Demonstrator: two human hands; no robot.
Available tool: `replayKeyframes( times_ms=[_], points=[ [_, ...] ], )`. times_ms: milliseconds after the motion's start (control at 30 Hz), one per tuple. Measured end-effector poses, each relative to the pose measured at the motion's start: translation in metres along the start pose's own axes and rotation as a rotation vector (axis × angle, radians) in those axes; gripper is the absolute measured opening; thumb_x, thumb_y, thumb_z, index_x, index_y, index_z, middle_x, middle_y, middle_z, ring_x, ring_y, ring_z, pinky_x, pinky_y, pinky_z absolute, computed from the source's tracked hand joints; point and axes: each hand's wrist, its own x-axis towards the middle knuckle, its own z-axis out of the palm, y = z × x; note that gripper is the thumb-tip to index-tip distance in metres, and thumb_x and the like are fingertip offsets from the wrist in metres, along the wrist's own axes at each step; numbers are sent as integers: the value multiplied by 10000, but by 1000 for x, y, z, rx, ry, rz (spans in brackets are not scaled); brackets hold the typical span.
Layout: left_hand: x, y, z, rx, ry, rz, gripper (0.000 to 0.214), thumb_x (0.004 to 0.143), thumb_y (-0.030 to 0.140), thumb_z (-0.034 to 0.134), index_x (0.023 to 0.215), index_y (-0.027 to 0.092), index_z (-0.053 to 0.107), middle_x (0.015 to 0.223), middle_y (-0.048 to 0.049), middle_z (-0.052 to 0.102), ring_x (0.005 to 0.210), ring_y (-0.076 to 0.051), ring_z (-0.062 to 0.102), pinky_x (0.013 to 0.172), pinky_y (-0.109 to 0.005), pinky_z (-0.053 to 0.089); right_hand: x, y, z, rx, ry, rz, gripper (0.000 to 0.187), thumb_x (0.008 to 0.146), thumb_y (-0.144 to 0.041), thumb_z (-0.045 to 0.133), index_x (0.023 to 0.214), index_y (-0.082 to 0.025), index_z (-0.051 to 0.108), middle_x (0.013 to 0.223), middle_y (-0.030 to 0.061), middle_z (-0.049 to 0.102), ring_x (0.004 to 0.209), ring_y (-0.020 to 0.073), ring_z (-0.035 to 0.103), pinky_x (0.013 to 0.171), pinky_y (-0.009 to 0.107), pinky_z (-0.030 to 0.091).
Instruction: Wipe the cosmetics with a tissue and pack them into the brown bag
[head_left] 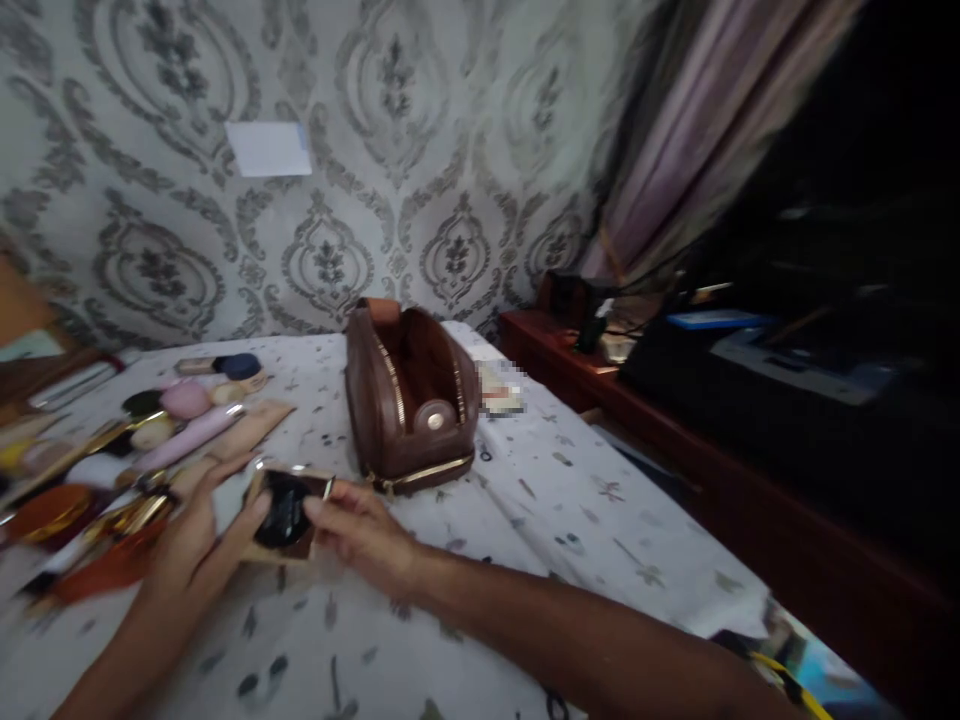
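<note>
In the head view, we are holding a compact (281,515) at lower left of centre. Our left hand (191,545) is cupping one edge and our right hand (360,530) is pinching the other with its fingers. Just behind, the brown pouch (409,400) is standing open with a round case (435,415) inside. Cosmetics (150,440) are crowding the counter (600,530) at left.
</note>
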Motion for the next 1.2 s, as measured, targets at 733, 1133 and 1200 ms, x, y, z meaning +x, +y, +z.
replayKeyframes(
  times_ms=[733, 1133, 1200],
  points=[
    [3, 9, -8, -190, 120, -116, 331, 974, 489, 358, 1003, 225, 557, 798, -5, 602, 795, -206, 577, 785, -338, 443, -5, -9, 9, 71, -52, 146, 378, 708, -436, 830, 916, -142, 714, 853, 32, 729, 740, 142, 663, 651, 273, 566],
    [-3, 12, 0, -313, 96, -123, 418, 991, 423, 370, 1345, 227, 475, 1421, -94, 497, 1339, -257, 431, 1135, -440, 306, -5, -12, 8, 98, -81, 161, 341, 675, -312, 875, 943, -173, 718, 929, 8, 735, 784, 109, 667, 724, 236, 554],
    [-1, 16, -3, -257, 159, -101, 377, 986, 402, 388, 1295, 216, 500, 1360, -94, 535, 1291, -245, 470, 1109, -415, 338, -5, -12, 8, 96, -65, 157, 366, 658, -281, 885, 964, -190, 706, 936, -5, 724, 782, 101, 653, 705, 223, 543]
  ],
)
